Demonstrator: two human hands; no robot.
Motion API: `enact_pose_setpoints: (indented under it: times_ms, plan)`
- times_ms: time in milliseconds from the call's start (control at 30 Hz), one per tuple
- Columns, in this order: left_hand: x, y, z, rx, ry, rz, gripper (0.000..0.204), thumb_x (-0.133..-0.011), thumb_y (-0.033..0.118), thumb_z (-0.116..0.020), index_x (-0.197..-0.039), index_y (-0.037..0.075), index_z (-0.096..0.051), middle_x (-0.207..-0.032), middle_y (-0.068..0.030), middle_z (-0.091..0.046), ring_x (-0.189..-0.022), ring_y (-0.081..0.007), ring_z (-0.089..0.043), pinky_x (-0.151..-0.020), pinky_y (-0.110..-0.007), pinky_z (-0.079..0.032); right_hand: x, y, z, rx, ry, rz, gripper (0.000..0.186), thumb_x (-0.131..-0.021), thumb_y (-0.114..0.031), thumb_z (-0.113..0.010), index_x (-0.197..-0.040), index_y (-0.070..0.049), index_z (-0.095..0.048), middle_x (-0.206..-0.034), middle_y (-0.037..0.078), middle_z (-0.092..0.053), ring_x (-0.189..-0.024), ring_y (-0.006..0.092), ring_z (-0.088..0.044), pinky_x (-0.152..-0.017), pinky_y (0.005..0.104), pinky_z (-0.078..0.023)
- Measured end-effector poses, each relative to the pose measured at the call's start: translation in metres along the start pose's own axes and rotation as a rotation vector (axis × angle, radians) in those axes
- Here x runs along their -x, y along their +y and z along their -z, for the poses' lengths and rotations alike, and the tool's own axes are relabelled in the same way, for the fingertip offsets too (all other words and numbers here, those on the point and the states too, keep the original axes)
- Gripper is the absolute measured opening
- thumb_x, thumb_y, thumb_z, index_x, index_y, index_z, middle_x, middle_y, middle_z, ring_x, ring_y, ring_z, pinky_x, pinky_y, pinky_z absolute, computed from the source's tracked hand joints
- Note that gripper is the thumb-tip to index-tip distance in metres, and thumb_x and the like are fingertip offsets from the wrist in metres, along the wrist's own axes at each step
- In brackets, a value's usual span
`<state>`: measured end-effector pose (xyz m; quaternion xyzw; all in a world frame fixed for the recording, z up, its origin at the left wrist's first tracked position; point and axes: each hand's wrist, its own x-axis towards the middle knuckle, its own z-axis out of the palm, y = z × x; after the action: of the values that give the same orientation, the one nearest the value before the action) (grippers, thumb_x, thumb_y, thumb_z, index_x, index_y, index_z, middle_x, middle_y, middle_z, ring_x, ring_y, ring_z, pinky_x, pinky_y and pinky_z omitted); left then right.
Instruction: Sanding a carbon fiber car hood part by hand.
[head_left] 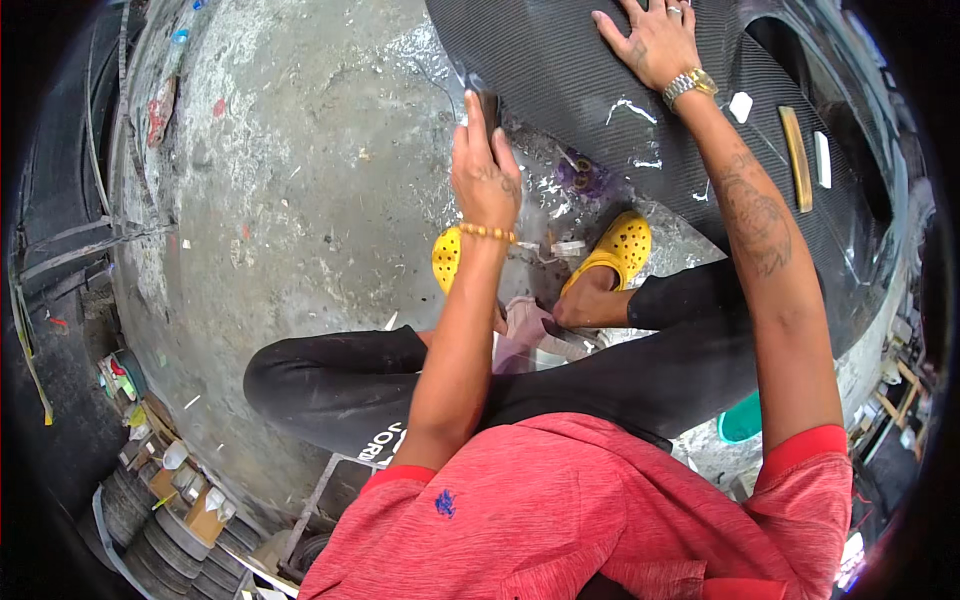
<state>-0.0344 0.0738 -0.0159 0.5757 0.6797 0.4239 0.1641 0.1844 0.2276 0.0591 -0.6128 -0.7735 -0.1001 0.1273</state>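
Observation:
A large black woven-fibre panel [560, 70] lies on the concrete floor in front of me. My left hand [484, 170] grips a small dark tool [489, 108] whose tip rests at the panel's near edge. My right hand [652, 42] lies flat on top of the panel with fingers spread, wearing a gold watch and a ring. I squat over the spot in black trousers and yellow clogs [615, 245]. White smears mark the panel's surface near my right wrist.
A yellowish stick [796, 158] and small white pieces [741, 106] lie on the panel at the right. Stained concrete floor [300, 200] spreads to the left. Stacked containers and clutter [170, 490] sit at the lower left. A green tub [742, 420] is by my right leg.

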Motion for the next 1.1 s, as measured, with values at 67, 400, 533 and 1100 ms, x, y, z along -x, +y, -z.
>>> enact_pose_setpoints:
  times_ms: [67,400,533,1100]
  plan:
    - [-0.032,-0.010,0.002,-0.037,0.052,-0.094,0.058,-0.095,0.003,-0.062,-0.151,-0.001,-0.046,-0.107,-0.0281,-0.064,-0.093,-0.0458,-0.064,-0.084,-0.049,-0.052,-0.008,-0.001,0.004,-0.025,0.018,0.017,0.057,-0.097,-0.050,-0.057,-0.143,-0.018,-0.058,-0.144,0.025,-0.052,-0.136,0.0399,-0.045,-0.118,0.0542,-0.029]
    - [-0.060,-0.027,0.006,-0.073,0.114,-0.138,0.058,-0.097,0.012,-0.060,-0.149,-0.006,-0.041,-0.125,-0.0294,-0.054,-0.101,-0.0500,-0.064,-0.090,-0.052,-0.052,-0.006,-0.006,0.003,-0.058,0.006,0.012,0.059,-0.097,-0.051,-0.057,-0.145,-0.018,-0.056,-0.144,0.026,-0.052,-0.137,0.0401,-0.045,-0.120,0.0554,-0.027]
    - [-0.003,0.017,-0.003,-0.038,-0.016,0.035,0.054,-0.095,0.011,-0.063,-0.145,-0.003,-0.047,-0.123,-0.0268,-0.057,-0.115,-0.0466,-0.060,-0.097,-0.049,-0.052,0.000,-0.004,0.007,-0.042,-0.059,-0.041,0.059,-0.097,-0.051,-0.057,-0.146,-0.018,-0.056,-0.145,0.026,-0.051,-0.137,0.0412,-0.045,-0.121,0.0563,-0.026]
    - [-0.112,-0.044,-0.001,-0.108,0.168,-0.111,0.052,-0.091,0.007,-0.065,-0.140,-0.005,-0.051,-0.115,-0.0286,-0.058,-0.100,-0.0469,-0.063,-0.088,-0.051,-0.052,-0.006,-0.011,0.009,-0.067,-0.018,-0.012,0.059,-0.096,-0.051,-0.057,-0.144,-0.016,-0.058,-0.146,0.026,-0.051,-0.137,0.0404,-0.045,-0.120,0.0551,-0.025]
